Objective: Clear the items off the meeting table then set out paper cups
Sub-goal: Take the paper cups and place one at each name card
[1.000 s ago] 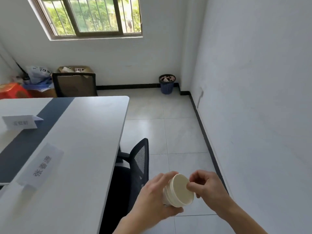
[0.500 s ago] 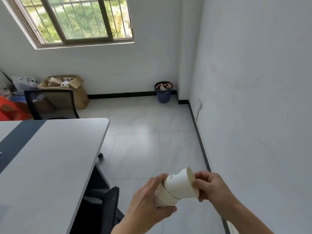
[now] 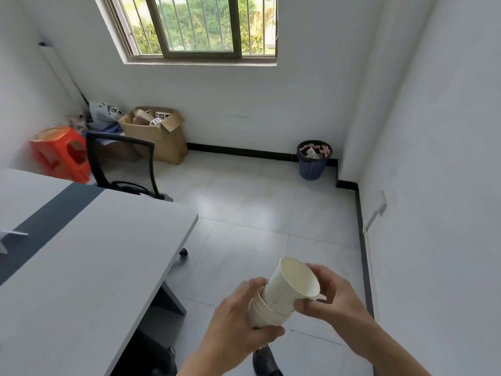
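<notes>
My left hand (image 3: 238, 324) grips a short stack of white paper cups (image 3: 264, 312) from below, over the floor to the right of the table. The top paper cup (image 3: 291, 283) is tilted and partly drawn out of the stack, its mouth facing up and to the right. My right hand (image 3: 330, 297) pinches that cup at its rim and side. The white meeting table (image 3: 89, 267) with a dark grey centre stripe fills the left. A folded white name card (image 3: 8, 237) stands at its left edge.
A black mesh chair (image 3: 122, 164) stands at the table's far end. Behind it are an orange stool (image 3: 58, 153) and an open cardboard box (image 3: 160, 131). A blue waste basket (image 3: 313, 160) sits in the far right corner. A white wall is close on my right.
The view has swung left and up toward the window. My right hand has pulled the top cup further out of the stack and tipped it.
</notes>
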`<state>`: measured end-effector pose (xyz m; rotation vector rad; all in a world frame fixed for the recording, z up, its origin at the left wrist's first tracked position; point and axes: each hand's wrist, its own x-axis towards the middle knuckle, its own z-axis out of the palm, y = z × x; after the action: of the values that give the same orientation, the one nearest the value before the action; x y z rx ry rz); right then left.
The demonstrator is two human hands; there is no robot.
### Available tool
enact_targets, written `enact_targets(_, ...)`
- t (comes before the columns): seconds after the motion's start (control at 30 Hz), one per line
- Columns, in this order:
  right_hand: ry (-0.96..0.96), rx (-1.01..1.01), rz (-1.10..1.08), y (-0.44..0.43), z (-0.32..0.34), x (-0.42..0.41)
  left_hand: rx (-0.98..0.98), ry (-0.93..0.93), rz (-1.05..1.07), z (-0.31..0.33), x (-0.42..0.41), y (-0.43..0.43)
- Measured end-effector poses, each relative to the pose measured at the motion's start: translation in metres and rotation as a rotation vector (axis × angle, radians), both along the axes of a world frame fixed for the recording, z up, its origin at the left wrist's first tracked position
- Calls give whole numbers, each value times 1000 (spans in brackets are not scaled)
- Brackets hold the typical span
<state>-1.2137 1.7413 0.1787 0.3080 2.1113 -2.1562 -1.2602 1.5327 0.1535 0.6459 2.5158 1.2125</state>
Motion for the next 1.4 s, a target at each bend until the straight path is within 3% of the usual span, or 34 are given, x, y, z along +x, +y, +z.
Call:
enact_targets(0.23, 61, -54, -217, 62, 12, -144, 23, -16, 72, 1, -143, 37)
enact_targets(0.4, 100, 51, -195, 88, 0, -228, 88, -21, 274, 6, -225, 25)
enact_targets(0.57, 105, 144, -40, 86, -34, -335, 135, -5, 574, 4, -285, -5)
enact_targets(0.77, 121, 192, 295, 52, -53, -481, 203, 25, 967, 9, -335, -27)
enact_targets(1.03, 140, 236, 727, -49, -58, -589, 169, 40, 1456, 18, -307, -60)
enact_targets(1.23, 195, 257, 1007, -153, -62, -597, 198, 58, 1782, 3, -252, -94)
enact_targets(1.4, 283, 269, 1112, -247, -47, -586, 236, 118, 1915, -5, -232, -157)
